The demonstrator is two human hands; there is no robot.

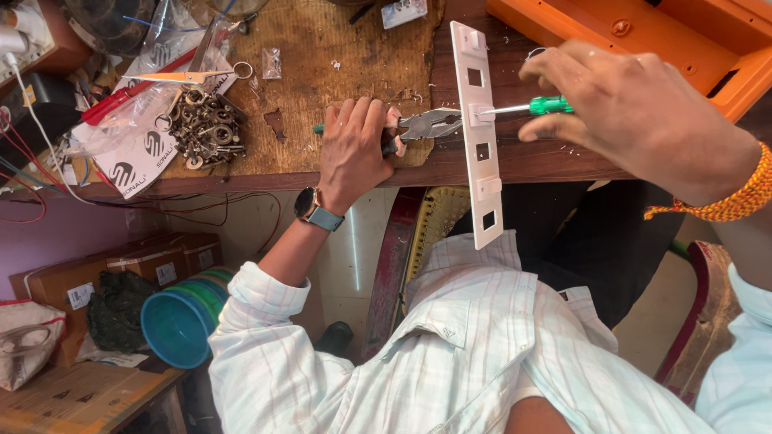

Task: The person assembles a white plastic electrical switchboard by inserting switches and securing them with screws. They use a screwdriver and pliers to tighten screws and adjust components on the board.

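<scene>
Your left hand (354, 149) grips the pliers (426, 125), clamped at the white plate (478, 137) lying over the bench (354, 48) edge. Your right hand (635, 112) grips the green screwdriver (527, 106), tip on the plate's middle fitting. The fastening looks partly done; lower openings remain unfilled.

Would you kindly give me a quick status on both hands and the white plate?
Left hand grips pliers against white switch plate. Right hand holds green screwdriver, tip at plate. Nothing in the way.

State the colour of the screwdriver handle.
Translucent green; the screwdriver handle shows in the head view.
</scene>
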